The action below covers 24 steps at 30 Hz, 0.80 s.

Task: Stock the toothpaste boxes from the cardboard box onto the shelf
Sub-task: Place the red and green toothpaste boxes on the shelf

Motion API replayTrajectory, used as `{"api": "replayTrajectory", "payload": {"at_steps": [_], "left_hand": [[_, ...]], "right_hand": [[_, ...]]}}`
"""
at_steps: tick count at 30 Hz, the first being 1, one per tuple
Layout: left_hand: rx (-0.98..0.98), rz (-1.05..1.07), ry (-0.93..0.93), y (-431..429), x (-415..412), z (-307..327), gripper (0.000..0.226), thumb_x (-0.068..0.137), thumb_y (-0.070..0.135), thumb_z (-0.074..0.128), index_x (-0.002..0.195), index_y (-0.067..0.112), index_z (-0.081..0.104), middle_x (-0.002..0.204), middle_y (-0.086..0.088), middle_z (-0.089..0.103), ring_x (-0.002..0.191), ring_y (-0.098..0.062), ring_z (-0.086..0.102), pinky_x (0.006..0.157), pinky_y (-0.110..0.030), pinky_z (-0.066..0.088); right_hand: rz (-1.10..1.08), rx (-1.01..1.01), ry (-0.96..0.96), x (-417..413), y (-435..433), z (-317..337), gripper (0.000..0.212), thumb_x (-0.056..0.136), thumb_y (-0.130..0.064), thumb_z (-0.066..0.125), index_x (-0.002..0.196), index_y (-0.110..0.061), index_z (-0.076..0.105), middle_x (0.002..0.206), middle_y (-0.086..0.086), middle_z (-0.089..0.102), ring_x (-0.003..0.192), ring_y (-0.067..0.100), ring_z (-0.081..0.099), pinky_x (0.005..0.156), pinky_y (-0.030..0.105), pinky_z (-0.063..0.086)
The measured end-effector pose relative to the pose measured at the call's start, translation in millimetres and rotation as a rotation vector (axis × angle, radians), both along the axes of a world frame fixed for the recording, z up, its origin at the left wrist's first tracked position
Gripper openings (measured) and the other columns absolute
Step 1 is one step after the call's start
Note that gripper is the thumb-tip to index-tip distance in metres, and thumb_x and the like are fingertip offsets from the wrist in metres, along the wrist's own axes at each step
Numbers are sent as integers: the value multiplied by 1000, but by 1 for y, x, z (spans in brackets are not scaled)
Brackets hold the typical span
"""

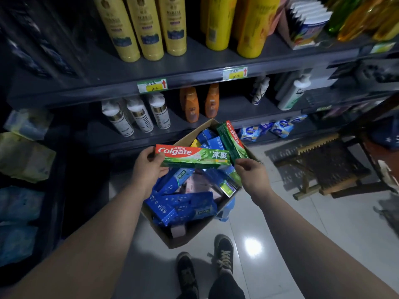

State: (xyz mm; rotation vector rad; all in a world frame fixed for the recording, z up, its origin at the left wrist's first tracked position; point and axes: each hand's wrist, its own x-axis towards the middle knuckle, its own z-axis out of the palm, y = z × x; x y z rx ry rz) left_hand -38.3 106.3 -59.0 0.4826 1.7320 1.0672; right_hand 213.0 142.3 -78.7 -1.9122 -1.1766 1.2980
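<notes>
While aloft, toothpaste box point(195, 158) between hands point(149, 169) point(251, 172)

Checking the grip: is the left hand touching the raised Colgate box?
Touching. The head view shows the left hand gripping the red end of the Colgate box, with its thumb overlapping it.

The Colgate box point(194, 157) was red at one end and green along the rest, with white lettering and a yellow strip near its lower edge. A second Colgate box point(234, 139) showed the same red and green. The other toothpaste boxes point(183, 207) were mostly blue with pale print. The cardboard box point(185, 238) was plain brown. The shelf point(194, 63) was dark grey and carried yellow bottles point(138, 26), orange bottles point(191, 104) and white bottles point(138, 115) with gold bands. The price tags point(152, 85) were yellow and white with red arrows. The floor point(280, 223) was pale, glossy tile.
</notes>
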Motion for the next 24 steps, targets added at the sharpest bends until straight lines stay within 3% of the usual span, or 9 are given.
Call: {"api": "replayTrajectory", "payload": {"at_steps": [4,7,12,16,18,21,24], "left_hand": [[50,71,-10,18,12,-5,12,100,19,47,108,15,56,105,-8,66,97,-28,65,89,-37,52],[64,110,0,33,23,-11,17,102,20,44,92,21,58,94,2,65,93,-23,65,90,-36,51],[68,180,8,55,35,-29,11,102,20,44,106,19,55,99,-3,65,90,-21,65,81,-32,50],[20,224,-25,68,41,-43,24,101,18,46,124,14,52,104,-6,64,95,-24,65,90,-38,50],[-3,247,-18,71,43,-47,28,100,18,48,127,13,51,110,-8,63,98,-25,64,90,-38,52],[-7,267,-12,74,45,-50,16,100,17,48,114,19,54,100,-4,65,87,-18,65,85,-35,54],[-28,300,-7,75,44,-49,13,99,19,49,111,24,54,105,-5,65,90,-20,64,91,-39,53]], "right_hand": [[26,-30,-174,31,29,-19,27,89,-5,54,113,-5,66,90,6,61,63,15,52,49,22,38],[115,-81,-283,49,48,-36,31,86,-8,55,114,-7,67,87,6,59,67,21,52,54,22,37],[280,-237,-422,58,74,-63,36,80,-24,59,116,-17,64,101,14,66,96,33,58,69,32,49],[403,-317,-569,55,86,-82,42,83,-37,62,122,-20,58,113,13,63,117,33,41,88,34,39],[400,-321,-580,52,89,-88,44,83,-40,65,121,-18,58,113,14,60,119,32,36,90,35,36],[393,-313,-594,48,89,-89,47,82,-44,68,116,-14,57,109,16,54,118,32,34,94,37,35],[473,-277,-691,46,89,-89,43,82,-43,66,113,-13,60,100,13,59,113,32,37,90,38,35]]}}
